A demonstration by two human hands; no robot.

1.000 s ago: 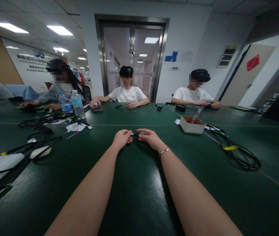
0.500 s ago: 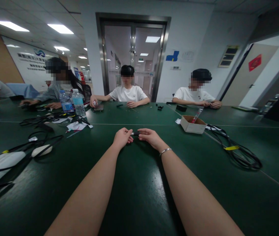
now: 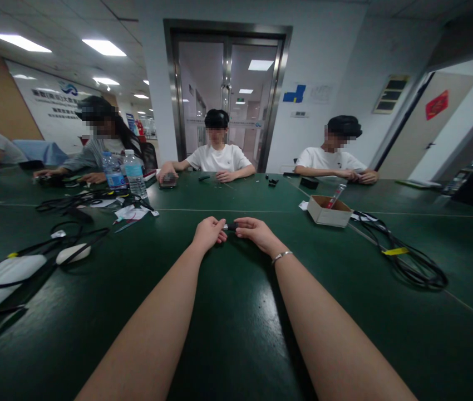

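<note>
Between my two hands, just above or on the green table [image 3: 236,312], is a small dark cylindrical object [image 3: 231,226] with a shiny silver part at its left end. Its exact kind is too small to make out. My left hand [image 3: 210,233] pinches the silver end, fingers closed. On the other side, my right hand [image 3: 256,231] grips the dark end between thumb and fingertips. The fingers cover much of the object.
To the right stand a small cardboard box [image 3: 329,216] with a clear-and-red tube in it and a coiled black cable [image 3: 415,267]. Water bottles [image 3: 135,172], paper scraps [image 3: 131,213] and tangled cables lie left. Several people sit across the table.
My hands keep the same hold on the small object. The view has shifted very slightly. Across the table, the middle person's hand has moved onto the dark object beside it.
</note>
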